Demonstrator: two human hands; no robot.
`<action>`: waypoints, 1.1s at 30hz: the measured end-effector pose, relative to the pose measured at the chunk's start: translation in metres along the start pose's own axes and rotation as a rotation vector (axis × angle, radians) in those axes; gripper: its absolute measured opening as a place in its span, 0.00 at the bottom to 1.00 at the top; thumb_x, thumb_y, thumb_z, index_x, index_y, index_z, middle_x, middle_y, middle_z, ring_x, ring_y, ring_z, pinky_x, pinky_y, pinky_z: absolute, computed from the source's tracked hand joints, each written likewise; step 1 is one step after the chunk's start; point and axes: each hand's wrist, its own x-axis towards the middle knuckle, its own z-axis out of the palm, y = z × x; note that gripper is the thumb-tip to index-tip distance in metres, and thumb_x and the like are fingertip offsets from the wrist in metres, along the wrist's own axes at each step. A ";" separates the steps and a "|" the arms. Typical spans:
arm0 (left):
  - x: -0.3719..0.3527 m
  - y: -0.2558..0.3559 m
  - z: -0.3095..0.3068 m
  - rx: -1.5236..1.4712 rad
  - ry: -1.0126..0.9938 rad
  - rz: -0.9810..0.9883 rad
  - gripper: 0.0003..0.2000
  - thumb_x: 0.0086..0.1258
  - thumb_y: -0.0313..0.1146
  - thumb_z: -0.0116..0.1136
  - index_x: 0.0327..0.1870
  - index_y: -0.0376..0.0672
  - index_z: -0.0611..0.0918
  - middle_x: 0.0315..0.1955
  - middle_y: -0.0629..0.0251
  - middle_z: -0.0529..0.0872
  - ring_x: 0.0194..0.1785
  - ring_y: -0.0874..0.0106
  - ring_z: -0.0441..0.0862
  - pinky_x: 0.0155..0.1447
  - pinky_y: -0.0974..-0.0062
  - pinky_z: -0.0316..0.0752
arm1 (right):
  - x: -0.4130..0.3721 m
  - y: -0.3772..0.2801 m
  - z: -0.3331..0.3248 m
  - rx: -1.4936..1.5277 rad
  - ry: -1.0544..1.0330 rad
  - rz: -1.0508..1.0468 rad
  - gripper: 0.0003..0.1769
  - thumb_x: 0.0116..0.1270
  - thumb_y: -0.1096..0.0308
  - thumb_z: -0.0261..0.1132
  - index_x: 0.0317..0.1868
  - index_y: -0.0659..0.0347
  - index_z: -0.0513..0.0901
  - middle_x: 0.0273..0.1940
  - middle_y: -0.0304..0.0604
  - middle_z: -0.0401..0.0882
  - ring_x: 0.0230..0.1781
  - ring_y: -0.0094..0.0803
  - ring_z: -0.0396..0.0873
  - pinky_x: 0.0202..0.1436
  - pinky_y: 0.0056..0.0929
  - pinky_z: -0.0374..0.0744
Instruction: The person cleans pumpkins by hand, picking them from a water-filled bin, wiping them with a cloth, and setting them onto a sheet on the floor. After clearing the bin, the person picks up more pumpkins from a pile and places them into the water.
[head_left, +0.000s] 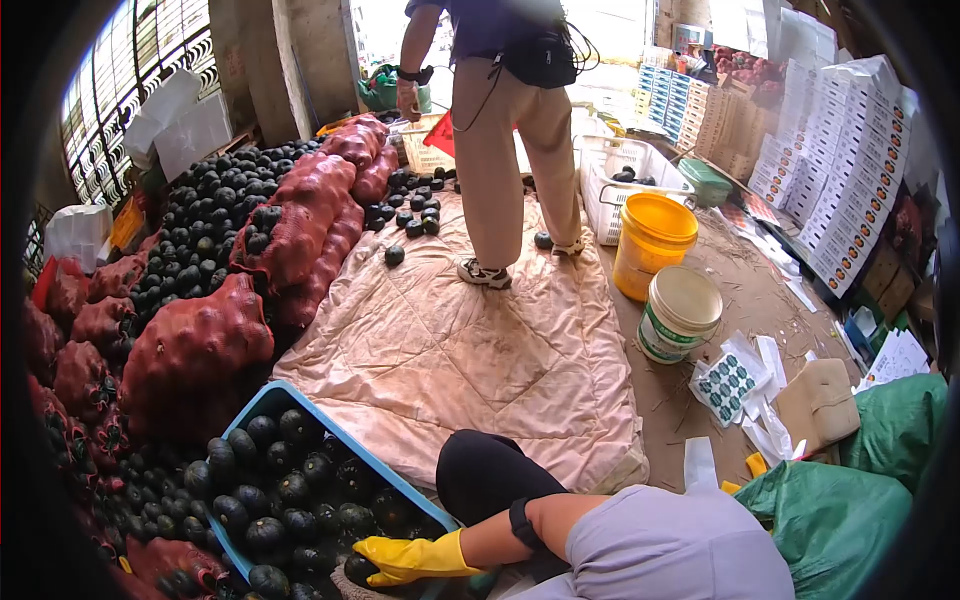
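Observation:
My right hand, in a yellow rubber glove, has its fingers closed over a dark green squash at the bottom edge of the view. Beneath that squash a strip of beige, rough-textured fabric shows; what it is I cannot make out. No recognisable part of my left hand appears. Close by on the left is a tilted blue crate, holding many round dark green squashes. My right forearm reaches across its lower right corner.
Red mesh sacks and heaped squashes line the left side. A person stands on the pink quilt ahead. To the right are a yellow bucket, a white bucket, a white crate, stacked cartons and green sacks.

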 end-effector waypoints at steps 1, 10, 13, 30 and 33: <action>0.002 0.002 0.003 0.008 0.005 0.000 0.29 0.51 0.43 0.80 0.54 0.43 0.83 0.51 0.61 0.89 0.57 0.63 0.87 0.65 0.62 0.81 | -0.011 -0.014 -0.019 0.059 -0.084 -0.079 0.45 0.69 0.56 0.73 0.81 0.60 0.66 0.76 0.62 0.70 0.77 0.58 0.68 0.81 0.51 0.67; 0.007 0.013 0.023 0.056 0.030 -0.027 0.30 0.52 0.43 0.80 0.56 0.43 0.82 0.53 0.61 0.88 0.59 0.64 0.86 0.66 0.62 0.80 | 0.006 0.031 0.015 0.878 -0.150 0.040 0.38 0.68 0.57 0.75 0.76 0.55 0.72 0.69 0.54 0.76 0.69 0.50 0.74 0.74 0.48 0.70; 0.006 0.014 0.027 0.064 0.034 -0.025 0.30 0.52 0.43 0.80 0.56 0.43 0.81 0.54 0.61 0.88 0.59 0.64 0.86 0.66 0.62 0.80 | -0.031 -0.017 -0.051 0.545 -0.124 -0.004 0.40 0.73 0.52 0.70 0.81 0.53 0.68 0.77 0.55 0.70 0.79 0.50 0.67 0.83 0.49 0.63; -0.019 -0.017 -0.039 0.647 0.048 0.434 0.30 0.42 0.42 0.83 0.52 0.50 0.90 0.44 0.60 0.89 0.50 0.56 0.87 0.59 0.59 0.82 | -0.019 -0.040 -0.056 0.091 -0.040 -0.207 0.44 0.64 0.55 0.80 0.77 0.54 0.73 0.61 0.61 0.82 0.61 0.53 0.84 0.68 0.42 0.81; -0.025 -0.027 -0.039 0.458 0.145 0.263 0.19 0.57 0.43 0.75 0.49 0.50 0.88 0.43 0.60 0.88 0.52 0.60 0.88 0.61 0.62 0.83 | -0.013 -0.032 -0.008 1.349 0.053 0.168 0.35 0.73 0.56 0.76 0.75 0.55 0.74 0.63 0.44 0.82 0.62 0.32 0.82 0.71 0.36 0.80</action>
